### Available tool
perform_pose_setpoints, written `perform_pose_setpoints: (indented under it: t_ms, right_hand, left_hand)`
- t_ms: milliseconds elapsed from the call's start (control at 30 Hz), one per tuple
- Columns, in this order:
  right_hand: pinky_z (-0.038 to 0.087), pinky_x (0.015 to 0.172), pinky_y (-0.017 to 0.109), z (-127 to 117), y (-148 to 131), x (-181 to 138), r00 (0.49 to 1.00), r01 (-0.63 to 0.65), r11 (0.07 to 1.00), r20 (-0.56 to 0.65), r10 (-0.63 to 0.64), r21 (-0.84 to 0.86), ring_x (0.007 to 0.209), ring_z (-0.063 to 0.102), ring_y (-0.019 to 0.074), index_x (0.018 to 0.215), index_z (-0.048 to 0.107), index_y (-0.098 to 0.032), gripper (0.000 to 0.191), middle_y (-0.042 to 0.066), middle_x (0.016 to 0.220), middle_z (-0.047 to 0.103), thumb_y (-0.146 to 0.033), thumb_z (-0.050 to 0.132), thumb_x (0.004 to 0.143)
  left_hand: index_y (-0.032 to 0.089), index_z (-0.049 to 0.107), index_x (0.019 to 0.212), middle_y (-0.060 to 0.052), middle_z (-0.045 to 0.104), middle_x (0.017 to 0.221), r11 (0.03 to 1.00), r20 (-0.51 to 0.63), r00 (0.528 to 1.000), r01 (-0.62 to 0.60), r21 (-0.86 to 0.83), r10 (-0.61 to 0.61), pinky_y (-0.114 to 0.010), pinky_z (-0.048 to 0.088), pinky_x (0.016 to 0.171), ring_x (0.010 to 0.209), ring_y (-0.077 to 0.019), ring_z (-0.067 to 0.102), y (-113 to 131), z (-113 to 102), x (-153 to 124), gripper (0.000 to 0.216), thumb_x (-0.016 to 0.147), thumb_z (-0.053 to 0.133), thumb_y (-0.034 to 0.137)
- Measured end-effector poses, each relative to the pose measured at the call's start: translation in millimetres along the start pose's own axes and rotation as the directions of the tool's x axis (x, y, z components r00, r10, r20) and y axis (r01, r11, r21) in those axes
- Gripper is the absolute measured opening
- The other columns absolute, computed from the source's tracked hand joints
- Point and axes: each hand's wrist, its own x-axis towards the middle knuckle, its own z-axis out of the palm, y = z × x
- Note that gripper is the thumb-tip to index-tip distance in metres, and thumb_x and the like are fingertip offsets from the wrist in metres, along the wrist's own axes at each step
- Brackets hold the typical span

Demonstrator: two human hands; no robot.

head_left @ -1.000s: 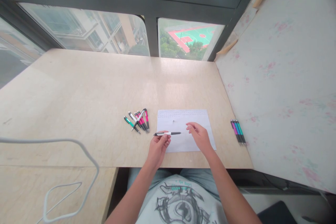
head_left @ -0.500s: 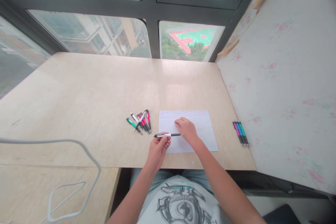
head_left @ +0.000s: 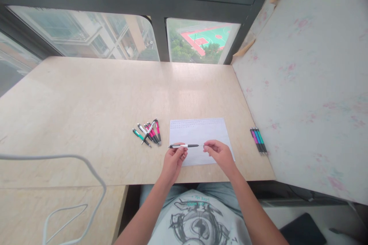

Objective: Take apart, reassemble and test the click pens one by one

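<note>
My left hand [head_left: 175,158] is closed on a black and white pen [head_left: 184,146], held level just above the near edge of a white sheet of paper [head_left: 198,132]. My right hand [head_left: 220,152] is pinched right at the pen's tip end, on something too small to make out. Both hands hover over the beige table [head_left: 115,95] near its front edge.
A loose pile of several pink, teal and white pens [head_left: 148,133] lies left of the paper. Three pens [head_left: 258,140] lie side by side at the table's right edge, beside a speckled wall panel [head_left: 310,84]. A white cable [head_left: 71,183] loops at the lower left. Windows stand behind.
My right hand went onto the paper where a small object lay, then came back to the pen's tip in a pinch. The small object is gone from the paper. My left hand held still.
</note>
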Motion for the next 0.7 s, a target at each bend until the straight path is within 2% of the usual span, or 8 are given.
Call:
perform_pose_setpoints:
  t_ms: [167,367,700]
  right_hand:
    - [0.055,0.065,0.032,3,-7,0,1.000,0.023,0.998,-0.016,-0.024,-0.064,0.079,0.071,0.0221,0.092,0.071,-0.019,0.024,0.008,0.084,0.074,-0.040,0.067,0.080]
    - [0.055,0.068,0.032,7,-10,1,0.991,0.130,0.972,-0.020,-0.136,-0.195,0.082,0.070,0.0212,0.089,0.072,-0.020,0.020,0.008,0.091,0.075,-0.038,0.065,0.083]
    - [0.055,0.068,0.031,10,-6,-2,0.988,0.149,0.962,-0.006,-0.154,-0.228,0.081,0.069,0.0204,0.091,0.072,-0.021,0.017,0.007,0.092,0.074,-0.033,0.062,0.083]
  left_hand:
    - [0.014,0.071,0.092,-0.003,0.068,0.079,1.000,0.007,1.000,-0.002,0.006,0.002,-0.019,0.050,0.071,0.073,-0.0084,0.062,0,1,-1,0.026,0.072,0.082,0.025]
    - [0.014,0.072,0.092,-0.003,0.068,0.078,1.000,-0.001,1.000,-0.012,0.013,0.012,-0.021,0.051,0.072,0.074,-0.0093,0.062,0,1,-3,0.027,0.070,0.083,0.026]
    - [0.014,0.071,0.093,-0.004,0.068,0.081,1.000,0.011,1.000,0.016,0.003,-0.016,-0.020,0.050,0.071,0.072,-0.0092,0.062,-4,3,-6,0.027,0.072,0.082,0.026]
